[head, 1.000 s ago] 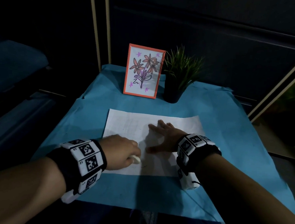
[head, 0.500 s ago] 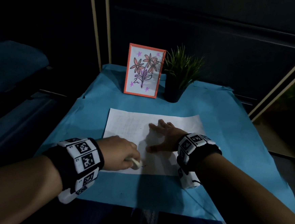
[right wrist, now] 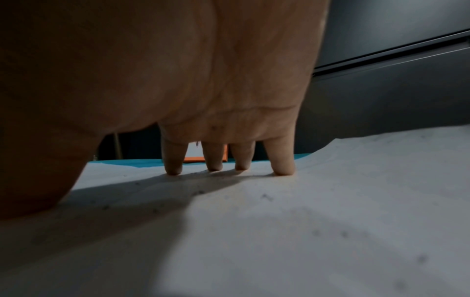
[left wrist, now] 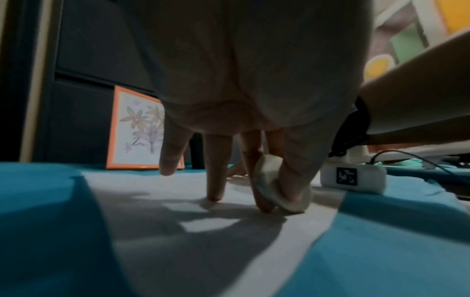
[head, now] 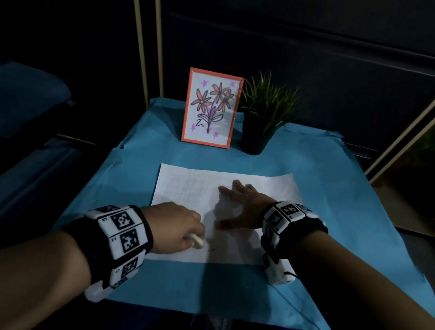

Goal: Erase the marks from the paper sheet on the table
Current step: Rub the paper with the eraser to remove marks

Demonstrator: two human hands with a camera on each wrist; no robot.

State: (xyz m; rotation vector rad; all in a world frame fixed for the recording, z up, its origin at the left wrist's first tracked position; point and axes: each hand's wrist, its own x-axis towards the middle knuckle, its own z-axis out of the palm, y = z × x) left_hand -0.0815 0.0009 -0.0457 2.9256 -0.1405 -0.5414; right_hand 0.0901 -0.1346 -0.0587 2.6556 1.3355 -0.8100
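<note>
A white paper sheet (head: 183, 185) with a faint grid lies on the blue table cover (head: 339, 190). My left hand (head: 175, 229) pinches a white eraser (head: 197, 240) between thumb and fingers and holds it down on the sheet near its front edge. In the left wrist view the eraser (left wrist: 279, 193) touches the paper (left wrist: 157, 231). A small dark mark (head: 212, 249) shows just right of the eraser. My right hand (head: 239, 205) lies flat on the sheet with fingers spread. In the right wrist view its fingertips (right wrist: 282, 166) press the paper (right wrist: 330, 201).
A framed flower drawing (head: 211, 108) with an orange border stands at the back of the table, next to a small potted plant (head: 263, 113). Dark cabinet fronts rise behind. The table's left edge drops to a dark blue seat (head: 21, 92).
My left hand with the eraser has shifted slightly back and forth near the sheet's front edge. The right hand has stayed flat in place.
</note>
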